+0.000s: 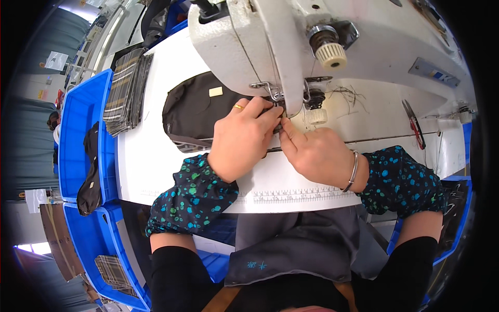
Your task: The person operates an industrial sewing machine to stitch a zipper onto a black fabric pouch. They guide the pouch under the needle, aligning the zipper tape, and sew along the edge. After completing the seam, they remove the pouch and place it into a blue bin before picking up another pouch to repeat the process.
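Basically, L hand (241, 136) has fingers bent & close together at the edge of the dk fabric pc (193, 106), by the needle area of the white sewing m/c (228, 44), at 12 o'clock. R hand (318, 153): thumb & forefinger near-together at same spot; can't tell if either hand pinches or just presses. Fabric lies flat-ish on white tabletop (150, 171), mostly 10 o'clock of L hand, pale label up. Plaid stack (126, 93) further out, btwn 9 & 10; snips (414, 125) btwn 2 & 3 o'clock of R hand.
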Motion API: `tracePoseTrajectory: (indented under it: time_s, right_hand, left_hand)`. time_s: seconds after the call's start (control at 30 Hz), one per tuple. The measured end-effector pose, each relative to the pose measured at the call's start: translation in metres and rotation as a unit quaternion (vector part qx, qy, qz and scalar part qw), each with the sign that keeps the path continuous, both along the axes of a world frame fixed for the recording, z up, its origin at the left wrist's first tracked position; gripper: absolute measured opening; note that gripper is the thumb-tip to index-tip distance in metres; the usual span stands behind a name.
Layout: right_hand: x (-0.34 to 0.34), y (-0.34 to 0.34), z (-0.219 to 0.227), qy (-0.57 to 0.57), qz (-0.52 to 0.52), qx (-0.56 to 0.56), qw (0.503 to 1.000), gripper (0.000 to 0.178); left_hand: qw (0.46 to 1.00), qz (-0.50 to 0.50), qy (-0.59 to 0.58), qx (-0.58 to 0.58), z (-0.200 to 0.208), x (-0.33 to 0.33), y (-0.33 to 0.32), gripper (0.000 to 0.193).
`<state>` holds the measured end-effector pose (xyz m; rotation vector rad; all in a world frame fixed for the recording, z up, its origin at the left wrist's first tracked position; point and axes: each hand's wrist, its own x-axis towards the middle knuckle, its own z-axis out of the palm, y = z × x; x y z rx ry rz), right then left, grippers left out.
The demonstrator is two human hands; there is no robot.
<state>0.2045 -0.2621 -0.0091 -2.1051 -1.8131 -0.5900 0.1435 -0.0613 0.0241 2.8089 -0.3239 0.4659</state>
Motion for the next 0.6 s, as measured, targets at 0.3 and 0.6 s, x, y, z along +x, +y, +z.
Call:
tracePoseTrajectory:
  time_s: [0.3,0.6]
  right_hand:
    - [-0.001,-0.001,0.000,-0.004,-0.012,0.001,1.000,0.027]
    - [0.000,-0.001,-0.001,0.014,-0.013,0.012,1.000,0.026]
  left_hand:
    - [0.998,0.035,-0.019,-0.045,-0.006,0.012,0.043,0.029]
    - [0.986,-0.143,-0.045,0.072,0.010,0.006,0.027,0.025]
